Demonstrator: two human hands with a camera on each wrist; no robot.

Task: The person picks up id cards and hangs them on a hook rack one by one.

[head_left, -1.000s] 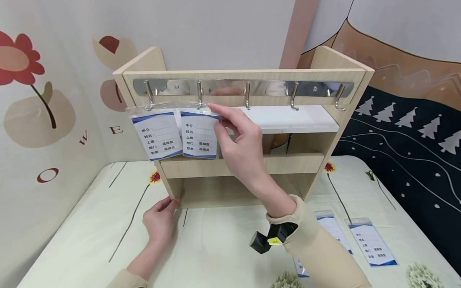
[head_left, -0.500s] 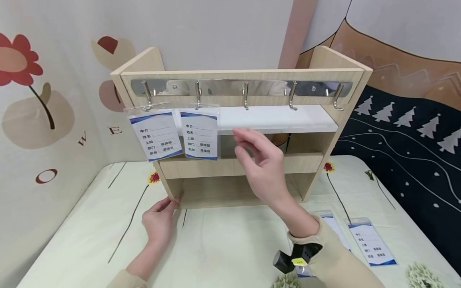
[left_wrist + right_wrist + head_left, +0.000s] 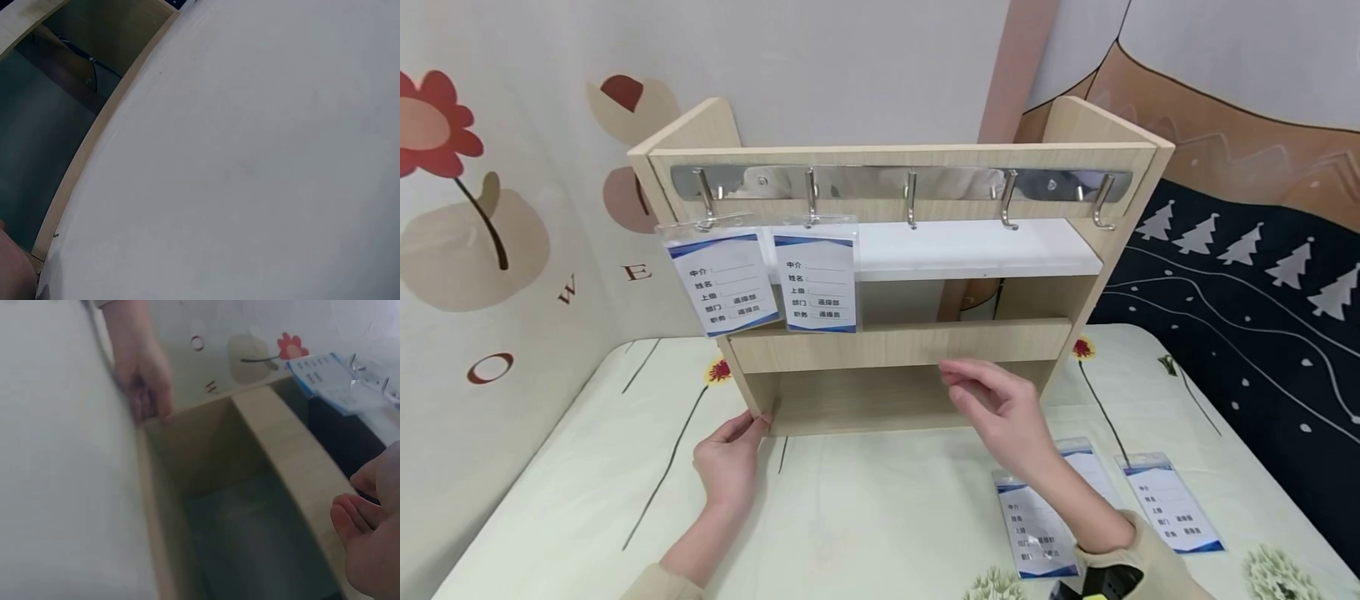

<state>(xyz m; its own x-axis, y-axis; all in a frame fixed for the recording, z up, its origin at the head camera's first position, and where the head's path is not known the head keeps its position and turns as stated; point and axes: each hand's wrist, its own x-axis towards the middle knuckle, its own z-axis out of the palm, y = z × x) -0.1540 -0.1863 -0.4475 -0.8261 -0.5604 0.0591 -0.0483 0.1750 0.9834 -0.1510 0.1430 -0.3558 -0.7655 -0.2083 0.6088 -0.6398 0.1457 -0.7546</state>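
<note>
My left hand (image 3: 730, 458) pinches the lower left corner of a pale wooden shelf (image 3: 895, 347); its curled fingers also show in the right wrist view. Two clear-sleeved name badges, the left badge (image 3: 724, 285) tilted and the second badge (image 3: 817, 285) nearly straight, hang from the two leftmost hooks of a metal hook rail (image 3: 865, 182). Holding nothing, my right hand (image 3: 1003, 417) is before the shelf's lower opening with fingers loosely bent. Near its wrist lie three more badges on the cloth: a front badge (image 3: 1033, 529), a partly covered badge (image 3: 1086, 467) and a right badge (image 3: 1175, 505).
Three bare hooks, including the middle hook (image 3: 912, 200), continue along the rail to the right. A white board (image 3: 977, 250) sits behind them. The shelf stands on a flower-printed tablecloth (image 3: 865, 517), with printed curtains behind and at both sides.
My right hand has let go of the second badge, which now hangs by itself, and has moved down and right toward the badges on the cloth. The left hand stays at the corner.
</note>
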